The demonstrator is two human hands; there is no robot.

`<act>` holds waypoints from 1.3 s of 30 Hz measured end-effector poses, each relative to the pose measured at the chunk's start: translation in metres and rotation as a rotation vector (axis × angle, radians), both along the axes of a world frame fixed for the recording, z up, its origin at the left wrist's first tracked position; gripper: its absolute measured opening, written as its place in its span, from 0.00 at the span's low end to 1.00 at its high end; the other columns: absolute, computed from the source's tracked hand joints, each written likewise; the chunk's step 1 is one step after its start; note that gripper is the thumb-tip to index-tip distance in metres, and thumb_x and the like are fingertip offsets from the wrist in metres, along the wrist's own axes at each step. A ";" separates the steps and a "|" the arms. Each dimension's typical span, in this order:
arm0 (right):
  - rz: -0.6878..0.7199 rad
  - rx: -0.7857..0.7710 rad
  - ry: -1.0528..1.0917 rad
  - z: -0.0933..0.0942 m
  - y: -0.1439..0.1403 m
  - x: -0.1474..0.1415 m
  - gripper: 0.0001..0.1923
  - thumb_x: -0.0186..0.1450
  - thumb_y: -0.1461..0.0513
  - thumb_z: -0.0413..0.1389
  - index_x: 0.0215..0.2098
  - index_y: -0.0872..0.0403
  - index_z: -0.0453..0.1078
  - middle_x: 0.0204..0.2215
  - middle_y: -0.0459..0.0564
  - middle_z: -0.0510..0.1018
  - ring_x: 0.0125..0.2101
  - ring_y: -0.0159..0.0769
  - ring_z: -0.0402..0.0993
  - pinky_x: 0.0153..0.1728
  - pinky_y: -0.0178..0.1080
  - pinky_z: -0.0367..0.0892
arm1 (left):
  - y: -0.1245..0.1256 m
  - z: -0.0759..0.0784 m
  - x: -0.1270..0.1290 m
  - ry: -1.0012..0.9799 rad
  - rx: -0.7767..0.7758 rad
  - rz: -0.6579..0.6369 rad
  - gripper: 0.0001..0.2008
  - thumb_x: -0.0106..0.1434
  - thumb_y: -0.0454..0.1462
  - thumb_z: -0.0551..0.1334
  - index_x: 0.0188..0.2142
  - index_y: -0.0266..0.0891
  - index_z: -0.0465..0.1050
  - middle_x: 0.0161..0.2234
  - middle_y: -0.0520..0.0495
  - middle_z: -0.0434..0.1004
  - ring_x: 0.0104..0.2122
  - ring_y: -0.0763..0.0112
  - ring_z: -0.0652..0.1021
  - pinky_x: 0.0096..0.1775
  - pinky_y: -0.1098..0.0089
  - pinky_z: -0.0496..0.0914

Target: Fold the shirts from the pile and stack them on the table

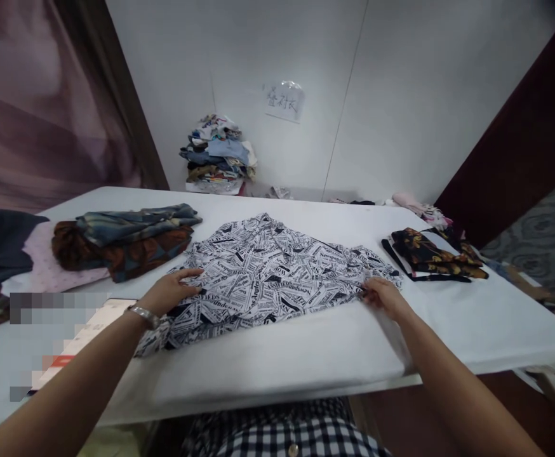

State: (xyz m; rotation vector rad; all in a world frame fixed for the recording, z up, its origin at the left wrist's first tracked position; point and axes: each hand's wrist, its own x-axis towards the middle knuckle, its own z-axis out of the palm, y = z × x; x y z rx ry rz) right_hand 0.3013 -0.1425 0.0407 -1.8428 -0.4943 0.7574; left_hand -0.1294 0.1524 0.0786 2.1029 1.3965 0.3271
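A black-and-white shirt point(277, 273) with a newspaper print lies spread across the white table in front of me, its collar at the far side. My left hand point(175, 291), with a bracelet at the wrist, rests on the shirt's left side, fingers stretched out and apart. At the near right edge, my right hand point(383, 296) pinches the fabric between thumb and fingers. Part of a sleeve lies bunched near my left wrist.
Rumpled clothes, including a brown patterned garment point(148, 251), lie on the table's left. Folded dark floral garments point(432, 254) sit at the right. Behind the table stands a tall clothes pile point(220, 155). A partly blurred tablet-like object point(87, 336) lies beside my left forearm.
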 end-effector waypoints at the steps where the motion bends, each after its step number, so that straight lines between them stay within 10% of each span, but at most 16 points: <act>1: 0.028 -0.060 -0.084 -0.001 0.000 0.001 0.09 0.58 0.58 0.55 0.23 0.54 0.65 0.16 0.45 0.72 0.14 0.29 0.65 0.14 0.31 0.52 | -0.001 -0.001 0.000 0.065 0.041 -0.025 0.30 0.44 0.47 0.63 0.47 0.39 0.75 0.39 0.43 0.81 0.42 0.51 0.79 0.45 0.58 0.72; 7: 0.185 -0.377 -0.707 0.001 -0.010 0.001 0.08 0.57 0.62 0.55 0.34 0.52 0.75 0.19 0.44 0.75 0.23 0.35 0.71 0.25 0.34 0.60 | -0.021 -0.011 -0.003 0.225 0.388 -0.146 0.24 0.55 0.43 0.55 0.48 0.35 0.73 0.55 0.35 0.70 0.55 0.52 0.70 0.59 0.57 0.61; 10: 0.179 -0.288 -0.862 0.008 -0.012 -0.007 0.16 0.61 0.59 0.52 0.45 0.50 0.74 0.28 0.48 0.79 0.31 0.39 0.74 0.33 0.38 0.65 | -0.045 -0.014 -0.004 0.110 0.543 -0.208 0.23 0.61 0.49 0.52 0.48 0.40 0.73 0.52 0.38 0.73 0.54 0.54 0.72 0.58 0.57 0.63; 17: 0.601 -0.077 -1.041 -0.004 -0.015 -0.008 0.18 0.62 0.60 0.53 0.49 0.50 0.73 0.49 0.54 0.75 0.50 0.45 0.69 0.53 0.48 0.63 | -0.083 -0.029 -0.011 0.158 0.399 -0.539 0.20 0.55 0.45 0.63 0.48 0.50 0.76 0.53 0.45 0.74 0.52 0.53 0.74 0.54 0.54 0.68; 25: 0.527 -0.094 -1.278 -0.034 -0.017 0.039 0.23 0.57 0.70 0.46 0.46 0.53 0.75 0.47 0.56 0.76 0.48 0.45 0.70 0.51 0.49 0.64 | -0.074 -0.024 0.002 0.304 0.452 -0.478 0.29 0.54 0.23 0.49 0.49 0.45 0.75 0.53 0.45 0.75 0.52 0.59 0.74 0.53 0.55 0.68; 39: 0.526 -0.139 -1.149 -0.022 -0.049 0.047 0.26 0.46 0.73 0.46 0.34 0.48 0.79 0.37 0.50 0.81 0.41 0.44 0.76 0.44 0.43 0.70 | -0.101 -0.015 -0.008 0.161 0.323 -0.563 0.26 0.51 0.27 0.54 0.44 0.52 0.77 0.47 0.48 0.79 0.47 0.58 0.77 0.50 0.57 0.72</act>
